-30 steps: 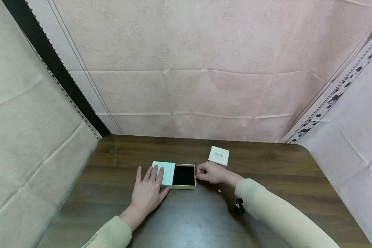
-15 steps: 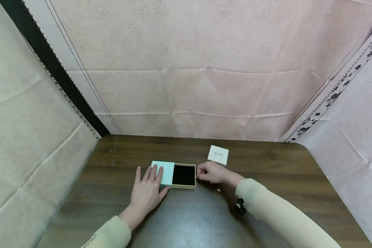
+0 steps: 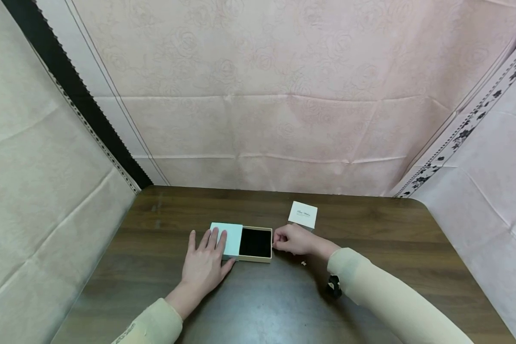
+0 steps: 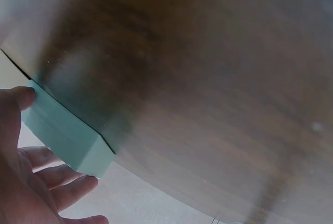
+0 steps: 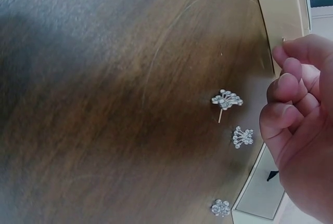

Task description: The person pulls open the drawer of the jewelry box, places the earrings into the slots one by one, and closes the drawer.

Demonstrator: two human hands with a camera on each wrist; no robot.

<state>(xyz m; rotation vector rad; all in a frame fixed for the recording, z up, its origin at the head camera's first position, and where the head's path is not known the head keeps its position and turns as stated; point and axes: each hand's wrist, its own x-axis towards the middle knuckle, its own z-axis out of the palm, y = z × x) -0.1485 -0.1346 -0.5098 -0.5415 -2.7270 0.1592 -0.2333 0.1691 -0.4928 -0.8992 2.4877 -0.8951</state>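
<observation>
A mint-green box sleeve (image 3: 234, 235) lies on the table, with its cream drawer (image 3: 255, 259) partly out to the right, showing a black lining (image 3: 255, 242). My left hand (image 3: 203, 266) rests on the sleeve, fingers straight and spread, the thumb at its near side. At the drawer's right end, my right hand (image 3: 293, 239) has thumb and forefinger pinched at a tiny pull, mostly hidden; its other fingers are curled. By that hand in the right wrist view lie a clear-stoned earring (image 5: 227, 99) with a pin, another sparkling piece (image 5: 243, 137) and a flower-shaped piece (image 5: 220, 208).
Behind my right hand sits a pale square card or lid (image 3: 303, 215) with small print, on a box (image 5: 263, 190) with a bit of black showing. The brown wooden table (image 3: 258, 306) ends at pale cloth hangings (image 3: 258, 129) at the back and sides.
Very little differs. The drawer's right end appears slightly further out of the sleeve, with the right hand still at it. The left hand keeps its place on the sleeve.
</observation>
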